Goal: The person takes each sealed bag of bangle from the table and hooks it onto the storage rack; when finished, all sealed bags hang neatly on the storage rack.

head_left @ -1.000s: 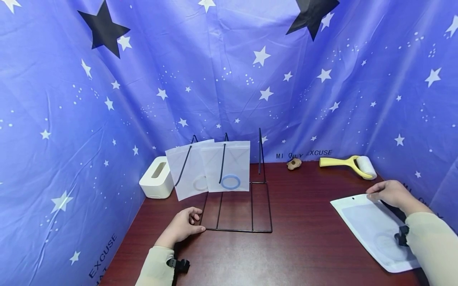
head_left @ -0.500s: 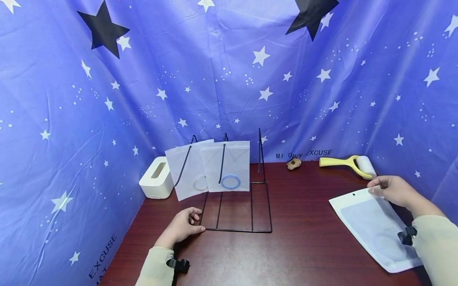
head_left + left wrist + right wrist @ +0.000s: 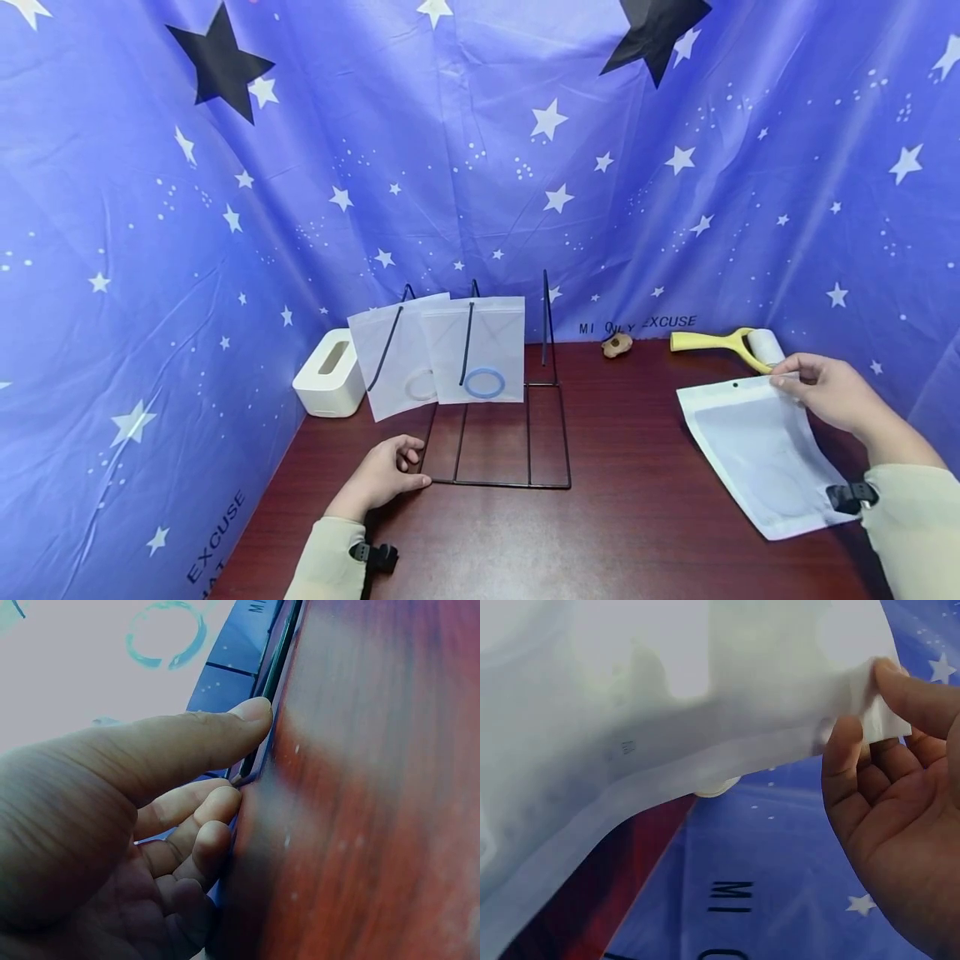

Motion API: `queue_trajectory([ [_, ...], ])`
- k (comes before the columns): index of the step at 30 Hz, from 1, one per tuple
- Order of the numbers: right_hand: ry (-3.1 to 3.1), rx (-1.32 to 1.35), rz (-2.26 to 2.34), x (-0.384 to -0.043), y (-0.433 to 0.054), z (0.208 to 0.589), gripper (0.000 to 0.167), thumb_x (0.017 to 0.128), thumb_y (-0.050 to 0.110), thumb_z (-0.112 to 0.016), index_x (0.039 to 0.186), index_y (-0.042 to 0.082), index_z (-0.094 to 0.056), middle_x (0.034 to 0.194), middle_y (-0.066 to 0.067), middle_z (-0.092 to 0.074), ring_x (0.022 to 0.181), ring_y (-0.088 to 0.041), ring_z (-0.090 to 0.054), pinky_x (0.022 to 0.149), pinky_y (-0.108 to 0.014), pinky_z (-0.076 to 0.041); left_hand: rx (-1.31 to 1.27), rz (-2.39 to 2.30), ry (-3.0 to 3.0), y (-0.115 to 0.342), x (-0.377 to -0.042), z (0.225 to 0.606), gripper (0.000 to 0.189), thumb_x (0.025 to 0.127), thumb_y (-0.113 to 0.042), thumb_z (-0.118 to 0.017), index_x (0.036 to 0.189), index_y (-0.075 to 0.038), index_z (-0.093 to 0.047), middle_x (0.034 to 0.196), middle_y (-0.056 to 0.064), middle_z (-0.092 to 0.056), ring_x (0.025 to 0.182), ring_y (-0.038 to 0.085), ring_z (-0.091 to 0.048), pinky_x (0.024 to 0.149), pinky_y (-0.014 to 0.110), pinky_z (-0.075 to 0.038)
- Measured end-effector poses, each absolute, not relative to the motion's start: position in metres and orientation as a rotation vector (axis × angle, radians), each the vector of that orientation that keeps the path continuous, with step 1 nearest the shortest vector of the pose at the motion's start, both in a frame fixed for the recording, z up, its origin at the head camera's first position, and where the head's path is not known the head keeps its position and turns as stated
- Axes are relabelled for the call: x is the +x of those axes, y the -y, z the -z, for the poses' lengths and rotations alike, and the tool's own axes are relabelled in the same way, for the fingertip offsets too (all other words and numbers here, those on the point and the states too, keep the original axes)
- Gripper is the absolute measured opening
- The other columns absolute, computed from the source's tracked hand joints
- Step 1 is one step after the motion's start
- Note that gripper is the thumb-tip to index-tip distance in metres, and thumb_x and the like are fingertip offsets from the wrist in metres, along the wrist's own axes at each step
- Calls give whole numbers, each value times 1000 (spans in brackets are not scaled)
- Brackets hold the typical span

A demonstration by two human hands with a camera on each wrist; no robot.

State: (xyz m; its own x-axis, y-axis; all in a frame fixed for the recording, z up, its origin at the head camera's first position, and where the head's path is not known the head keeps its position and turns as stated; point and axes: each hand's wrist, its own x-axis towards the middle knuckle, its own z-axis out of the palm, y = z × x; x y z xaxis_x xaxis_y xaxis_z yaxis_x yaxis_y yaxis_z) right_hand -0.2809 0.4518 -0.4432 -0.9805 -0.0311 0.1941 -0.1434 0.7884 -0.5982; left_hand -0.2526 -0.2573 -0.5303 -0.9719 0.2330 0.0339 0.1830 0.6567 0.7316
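A black wire display rack (image 3: 510,485) stands mid-table with three upright hooks. On its left and middle hooks hang two white pouches, one (image 3: 399,350) with a pale ring, the other (image 3: 491,337) with a blue ring printed low; the right hook is bare. My left hand (image 3: 381,477) grips the base's front left corner, its thumb (image 3: 251,720) on the wire and the fingers curled beside it. At the right, my right hand (image 3: 836,404) pinches the top corner of another white pouch (image 3: 757,450), which has a small hang hole and slants down toward me.
A white tissue box (image 3: 330,398) stands left of the rack. Along the back lie a small tan lump (image 3: 617,345) and a yellow-handled lint roller (image 3: 708,341), close behind the right hand. A blue starry curtain (image 3: 480,167) walls in the back and sides.
My right hand has moved away from me, lifting the pouch's top edge and drawing its lower end away from the front right. The left hand and rack have stayed put.
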Motion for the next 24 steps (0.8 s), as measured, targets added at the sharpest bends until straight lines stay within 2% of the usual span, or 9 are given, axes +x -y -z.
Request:
queue_trajectory([
  [5, 2718, 175, -965, -276, -441, 436, 18, 106, 17, -64, 111, 0, -66, 78, -3, -68, 64, -9, -56, 55, -29, -48, 342, -1223, -2800, 257, -253, 532, 54, 76, -16, -96, 122, -5, -68, 96, -1, -62, 82, 16, -56, 74, 29, -47],
  [13, 2663, 179, -972, -267, -427, 424, 29, 94, 14, -79, 117, 0, -67, 76, 1, -65, 66, -6, -52, 55, -26, -45, 356, -1226, -2804, 258, -253, 532, 54, 76, -15, -96, 122, -5, -68, 96, -1, -62, 82, 16, -56, 73, 28, -48],
  [18, 2640, 212, -970, -258, -419, 413, 22, 94, 17, -81, 108, 2, -72, 72, 1, -65, 64, -6, -51, 54, -26, -42, 345, -1227, -2799, 257, -253, 531, 54, 76, -15, -96, 122, -5, -68, 96, -1, -62, 82, 16, -56, 74, 28, -48],
  [24, 2573, 170, -1009, -242, -410, 397, 16, 93, 23, -82, 101, 10, -75, 70, -3, -64, 60, -12, -49, 51, -29, -39, 340, -1233, -2788, 256, -252, 528, 54, 77, -16, -95, 123, -5, -68, 97, 0, -62, 83, 17, -56, 74, 30, -47],
])
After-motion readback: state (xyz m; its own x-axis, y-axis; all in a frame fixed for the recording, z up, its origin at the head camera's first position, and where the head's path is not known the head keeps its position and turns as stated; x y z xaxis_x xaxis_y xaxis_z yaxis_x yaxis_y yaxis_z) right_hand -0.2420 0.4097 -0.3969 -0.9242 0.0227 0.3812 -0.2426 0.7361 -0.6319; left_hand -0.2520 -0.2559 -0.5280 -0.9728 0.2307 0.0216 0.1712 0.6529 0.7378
